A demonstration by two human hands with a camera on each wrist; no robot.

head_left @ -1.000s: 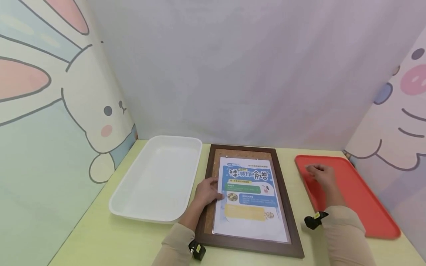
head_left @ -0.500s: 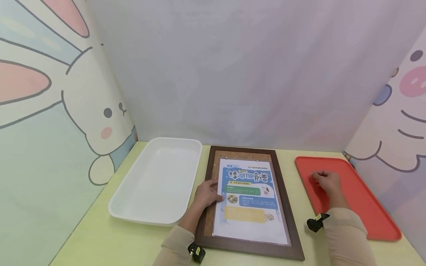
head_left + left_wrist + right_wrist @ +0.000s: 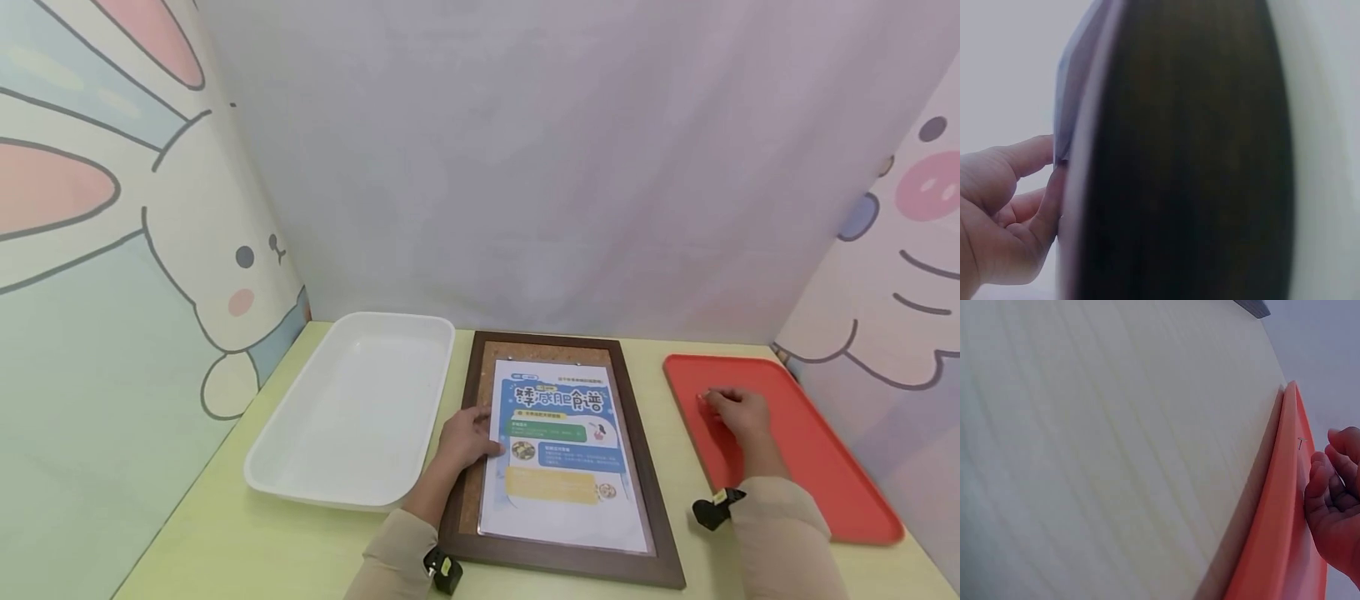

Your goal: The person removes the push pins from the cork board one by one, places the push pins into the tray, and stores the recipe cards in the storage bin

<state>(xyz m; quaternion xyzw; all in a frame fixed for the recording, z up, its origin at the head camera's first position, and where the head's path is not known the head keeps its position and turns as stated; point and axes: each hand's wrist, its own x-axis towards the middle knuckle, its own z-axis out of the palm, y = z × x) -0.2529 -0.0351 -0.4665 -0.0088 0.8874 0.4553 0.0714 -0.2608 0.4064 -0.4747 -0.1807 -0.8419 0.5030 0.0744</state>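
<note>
My left hand [image 3: 467, 439] rests at the left edge of a printed poster [image 3: 564, 467] lying on a framed cork board [image 3: 581, 560]. Its thumb touches the sheet; its other fingers reach down toward the cork. In the left wrist view that hand [image 3: 1007, 219] meets the sheet [image 3: 1071, 94] behind the blurred dark frame. My right hand [image 3: 738, 417] is over the left part of a red tray [image 3: 810, 467], fingers curled. In the right wrist view a tiny T-shaped tack [image 3: 1301, 443] shows just beyond the right hand's [image 3: 1338, 494] fingertips; whether they hold anything is hidden.
A deep white tray [image 3: 258, 477] stands to the left of the board. Small metal tacks sit at the poster's top edge. The pale yellow table [image 3: 202, 542] is bounded by a grey back curtain [image 3: 540, 183] and printed side curtains.
My right hand has shifted slightly right and nearer from the red tray's left rim to inside it, then hardly moved. My left hand, the poster and the board stay in place.
</note>
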